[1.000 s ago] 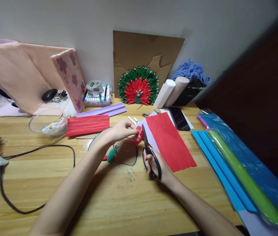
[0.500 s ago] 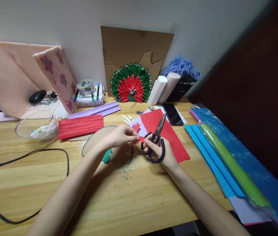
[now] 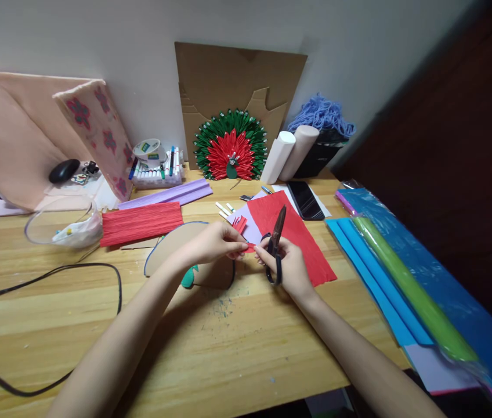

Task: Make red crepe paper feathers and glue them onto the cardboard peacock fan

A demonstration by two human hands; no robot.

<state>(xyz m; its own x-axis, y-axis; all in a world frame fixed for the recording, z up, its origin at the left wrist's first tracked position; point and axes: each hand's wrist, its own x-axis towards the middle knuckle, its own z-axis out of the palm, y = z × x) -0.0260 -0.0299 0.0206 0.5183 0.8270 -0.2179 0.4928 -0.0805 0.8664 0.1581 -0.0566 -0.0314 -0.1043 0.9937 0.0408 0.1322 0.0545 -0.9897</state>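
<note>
My left hand [image 3: 222, 242] pinches one end of a small red paper strip [image 3: 250, 248]. At the strip's other end are the thumb and fingertips of my right hand [image 3: 287, 264], which also holds dark-handled scissors [image 3: 275, 244], blades pointing up and away. Behind the scissors lies a large red crepe paper sheet [image 3: 311, 249], partly over a pale purple sheet. Small cut red pieces [image 3: 239, 224] rest just beyond my left fingers. Beneath my left forearm is a rounded cardboard piece [image 3: 167, 249] with a green paper shape [image 3: 188, 277] on it.
A green and red paper peacock [image 3: 231, 148] leans on cardboard at the back. Folded red crepe paper [image 3: 141, 223] and a clear bowl [image 3: 61, 220] are left; a phone [image 3: 304, 200] and wrapped paper rolls [image 3: 411, 284] right. A black cable [image 3: 119, 284] loops across the table's left.
The scissors have turned in my right hand, so their handles now show more edge-on. Both hands keep their pinch on the red strip and have hardly moved.
</note>
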